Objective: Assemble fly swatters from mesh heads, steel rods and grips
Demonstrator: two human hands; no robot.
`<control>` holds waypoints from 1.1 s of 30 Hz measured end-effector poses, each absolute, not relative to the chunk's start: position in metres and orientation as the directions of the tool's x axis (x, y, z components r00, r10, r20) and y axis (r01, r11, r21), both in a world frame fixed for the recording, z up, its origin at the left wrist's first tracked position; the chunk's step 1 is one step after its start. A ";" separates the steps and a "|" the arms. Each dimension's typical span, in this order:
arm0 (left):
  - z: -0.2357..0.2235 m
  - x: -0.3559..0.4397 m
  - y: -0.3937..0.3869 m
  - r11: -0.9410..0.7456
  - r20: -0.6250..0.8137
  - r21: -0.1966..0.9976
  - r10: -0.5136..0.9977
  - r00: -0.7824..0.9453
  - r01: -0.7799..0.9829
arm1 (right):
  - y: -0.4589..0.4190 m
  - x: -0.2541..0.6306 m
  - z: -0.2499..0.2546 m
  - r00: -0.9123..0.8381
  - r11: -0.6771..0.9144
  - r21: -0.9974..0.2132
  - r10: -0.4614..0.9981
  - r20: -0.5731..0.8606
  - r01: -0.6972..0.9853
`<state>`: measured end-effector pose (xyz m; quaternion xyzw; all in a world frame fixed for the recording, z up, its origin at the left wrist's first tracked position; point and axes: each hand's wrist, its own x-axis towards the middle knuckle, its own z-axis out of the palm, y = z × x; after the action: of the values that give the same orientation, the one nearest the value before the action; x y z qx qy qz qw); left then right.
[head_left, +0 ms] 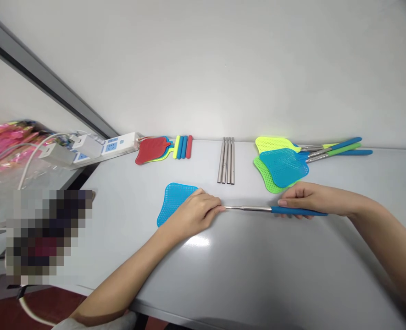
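Head view: right hand (304,199) closed on a swatter's blue sleeve (299,211), left hand (194,215) pinching the far end

The right hand's grip wraps the blue sleeve, while the left hand's fingers close narrowly on the tip of the steel shaft (247,208), though how firmly is hidden. The piece spans between the two hands, roughly level across the bench (326,261). It looks light and stiff: the sleeve should offer the surest hold, while the thin bare steel may prove slick.

Under the left hand lies a blue mesh swatter head (173,204), partly covered and apart from the shaft. Farther out, near the bench's back edge, lie four steel rods (225,160), four coloured handles (182,146), a red swatter head (151,150), and a blue swatter head (283,167) overlapping a lime one (266,176). A power strip (113,149) sits back left.
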<state>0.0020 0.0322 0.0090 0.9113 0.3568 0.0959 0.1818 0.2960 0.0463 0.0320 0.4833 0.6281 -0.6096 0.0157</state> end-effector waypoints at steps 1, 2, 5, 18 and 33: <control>0.009 0.002 0.032 -0.676 0.047 0.402 0.689 0.723 0.618 | 0.046 0.296 0.033 -0.541 -0.209 -0.757 0.585 -0.604 0.619; 0.009 0.001 0.033 -0.671 0.051 0.403 0.695 0.717 0.622 | 0.046 0.295 0.034 -0.550 -0.207 -0.763 0.582 -0.599 0.612; 0.010 -0.001 0.034 -0.657 0.062 0.395 0.717 0.695 0.642 | 0.045 0.294 0.036 -0.545 -0.187 -0.769 0.605 -0.580 0.611; 0.009 -0.007 0.034 -0.696 0.083 0.308 0.699 0.711 0.648 | 0.042 0.283 0.024 -0.600 -0.258 -0.838 0.601 -0.529 0.480; 0.006 -0.002 0.028 -0.728 0.129 0.256 0.678 0.724 0.636 | 0.041 0.279 0.019 -0.661 -0.476 -0.789 0.452 -0.599 0.389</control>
<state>-0.0018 0.0281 0.0060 0.9232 0.3559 0.1075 0.0969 0.2790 0.0409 0.0186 0.4109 0.5113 -0.7545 -0.0208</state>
